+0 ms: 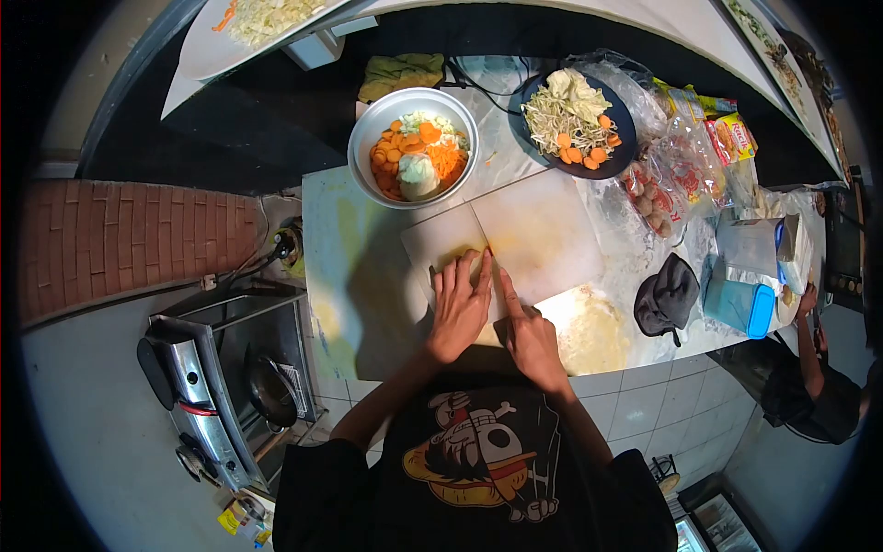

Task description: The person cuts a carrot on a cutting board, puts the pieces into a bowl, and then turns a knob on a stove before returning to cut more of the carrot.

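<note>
Pressing flat, fingers spread, left hand [457, 308] pins something pale on cutting board [515, 241]; right hand [529, 336] just beside, closed round prob. a knife, blade pointing fwd w/ the fingers.

From my remote seat I can't tell what lies under my left hand [458, 308] on the cutting board [543, 230]; the palm covers it. Whatever my right hand [529, 336] grips is hidden too, only a thin dark line shows past the forefinger. The tray [248, 28] at the upper left is cut off by the frame's edge. Print on the packets [727, 138] at the upper right is too small to read.
</note>
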Motion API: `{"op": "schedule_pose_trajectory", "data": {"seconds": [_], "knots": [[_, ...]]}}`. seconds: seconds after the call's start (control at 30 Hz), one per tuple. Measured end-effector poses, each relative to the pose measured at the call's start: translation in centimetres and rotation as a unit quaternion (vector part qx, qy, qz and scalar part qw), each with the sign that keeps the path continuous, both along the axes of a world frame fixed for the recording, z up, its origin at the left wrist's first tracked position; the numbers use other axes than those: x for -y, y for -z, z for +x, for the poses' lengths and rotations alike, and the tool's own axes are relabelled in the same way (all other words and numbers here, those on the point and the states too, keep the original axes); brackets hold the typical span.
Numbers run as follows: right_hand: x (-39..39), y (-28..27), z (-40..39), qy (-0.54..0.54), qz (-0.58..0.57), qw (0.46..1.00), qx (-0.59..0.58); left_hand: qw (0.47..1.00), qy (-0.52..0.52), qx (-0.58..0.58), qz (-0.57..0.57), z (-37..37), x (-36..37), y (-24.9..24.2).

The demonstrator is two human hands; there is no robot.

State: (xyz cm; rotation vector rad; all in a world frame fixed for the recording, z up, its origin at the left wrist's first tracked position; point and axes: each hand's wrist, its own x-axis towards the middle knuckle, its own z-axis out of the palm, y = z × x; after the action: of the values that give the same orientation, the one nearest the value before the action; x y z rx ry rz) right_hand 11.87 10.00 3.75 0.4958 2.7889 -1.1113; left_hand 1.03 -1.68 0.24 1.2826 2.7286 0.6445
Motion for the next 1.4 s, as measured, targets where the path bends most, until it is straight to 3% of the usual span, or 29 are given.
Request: {"op": "schedule_pose_trajectory", "data": {"seconds": [0.9,1.4], "knots": [[0.9,1.2,1.4,0.018,-0.056,0.997,-0.046,0.999,-0.013,-0.008,-0.029,0.6,-0.6,-0.3],[0.9,0.6,-0.1,-0.004,-0.030,1.000,-0.002,0.999,-0.008,-0.019,-0.026,0.4,-0.6,-0.6]]}}
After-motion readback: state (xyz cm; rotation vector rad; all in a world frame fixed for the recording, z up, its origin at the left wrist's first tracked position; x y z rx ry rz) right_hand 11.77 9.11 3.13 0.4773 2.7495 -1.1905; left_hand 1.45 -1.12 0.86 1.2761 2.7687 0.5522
